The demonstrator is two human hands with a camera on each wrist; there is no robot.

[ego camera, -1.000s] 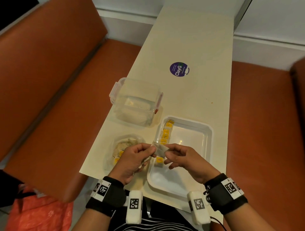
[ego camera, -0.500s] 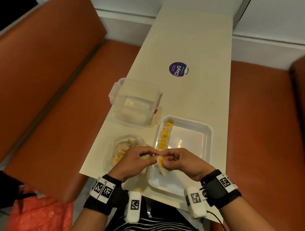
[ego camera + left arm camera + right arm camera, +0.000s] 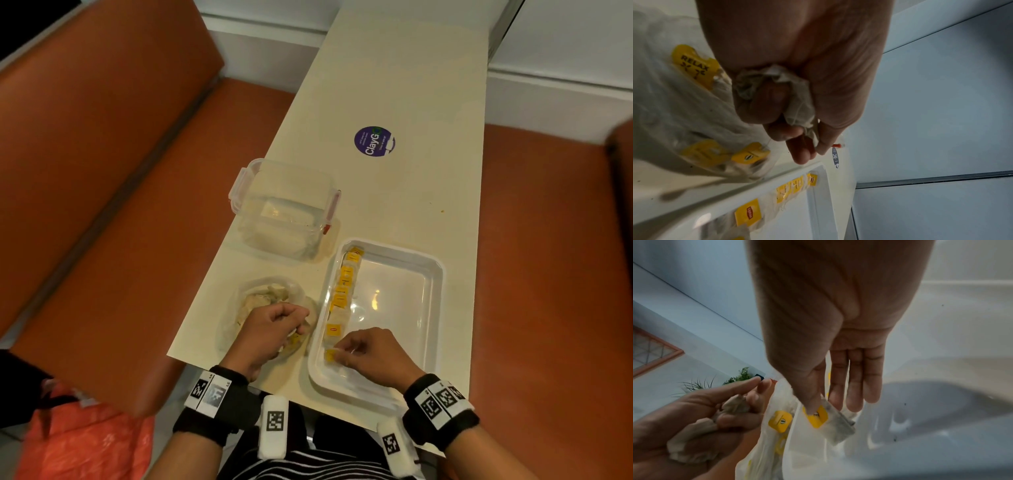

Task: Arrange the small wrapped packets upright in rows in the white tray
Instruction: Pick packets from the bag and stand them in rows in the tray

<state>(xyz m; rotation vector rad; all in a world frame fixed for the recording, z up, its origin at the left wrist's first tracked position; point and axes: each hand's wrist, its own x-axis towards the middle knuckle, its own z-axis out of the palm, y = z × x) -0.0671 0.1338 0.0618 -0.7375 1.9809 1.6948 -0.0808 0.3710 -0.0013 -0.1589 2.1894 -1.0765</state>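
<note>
The right hand pinches a light, limp packet by its yellow tag at the tray's near-left corner; the left hand clutches crumpled wrapping.

A long cream table runs away from the viewer between two orange upholstered benches: one bench on the left, one bench seat on the right. A round purple sticker reading "ClayGo" is fixed to the table's centre. A clear lidded plastic container with reddish side clips stands on the table's left part; pale contents show through its walls. An orange plastic bag lies on the floor at lower left. Green plants appear in the right wrist view.
</note>
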